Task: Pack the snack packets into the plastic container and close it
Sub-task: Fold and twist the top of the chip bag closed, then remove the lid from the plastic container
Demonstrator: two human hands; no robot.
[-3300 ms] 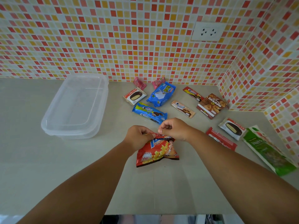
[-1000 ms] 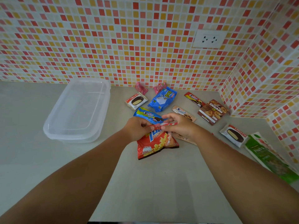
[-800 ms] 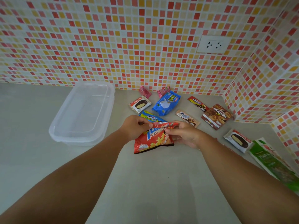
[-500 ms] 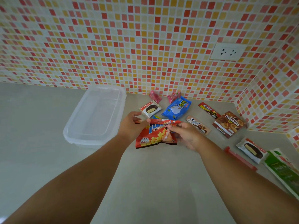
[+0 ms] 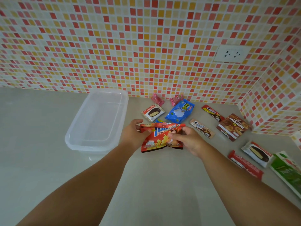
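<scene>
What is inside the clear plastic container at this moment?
The clear plastic container shows no snack packet inside; through its walls only its own bottom and the counter are visible. The red potato snack bag is beside it, held by both hands.

A red potato snack bag (image 5: pixel 160 137) with yellow print hangs above the worktop (image 5: pixel 154 185), its top edge folded over, gripped at its left corner by the left hand (image 5: pixel 132 135) and on its right side by the right hand (image 5: pixel 187 139). Left of it sits the clear plastic container (image 5: pixel 78 132), a long rectangle with rounded corners. More packets lie along the wall: a white chocolate pie packet (image 5: pixel 152 112), a blue packet (image 5: pixel 180 111), a brown box (image 5: pixel 233 127).
</scene>
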